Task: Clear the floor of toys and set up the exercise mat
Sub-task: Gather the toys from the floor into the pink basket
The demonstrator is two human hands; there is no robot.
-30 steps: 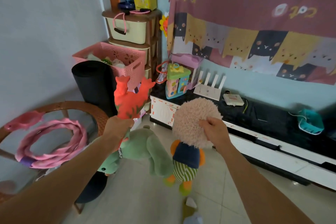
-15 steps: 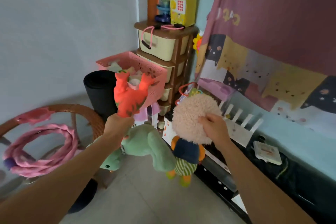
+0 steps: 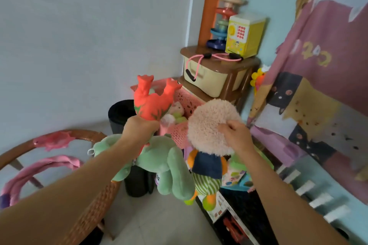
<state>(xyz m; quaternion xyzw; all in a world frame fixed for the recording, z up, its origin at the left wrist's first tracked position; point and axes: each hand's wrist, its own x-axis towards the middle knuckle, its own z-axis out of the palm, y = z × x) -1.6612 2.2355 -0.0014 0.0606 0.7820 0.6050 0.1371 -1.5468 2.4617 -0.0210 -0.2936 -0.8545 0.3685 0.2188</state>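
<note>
- The left hand (image 3: 140,129), at the centre of the frame, has its fingers clenched round an orange rubber toy (image 3: 153,101), legs pointing up, and also holds a green plush toy (image 3: 165,163) that hangs below the wrist.
- The right hand (image 3: 236,135), just right of centre, pinches the fluffy beige head of a plush doll (image 3: 209,131); the doll's striped body dangles beneath.
- Both toys are held up in front of a pink basket (image 3: 180,131) already holding soft toys, mid-frame.
- A rolled black mat (image 3: 119,113) stands upright left of the basket, against the wall.
- A drawer unit (image 3: 215,77) stands behind the basket.
</note>
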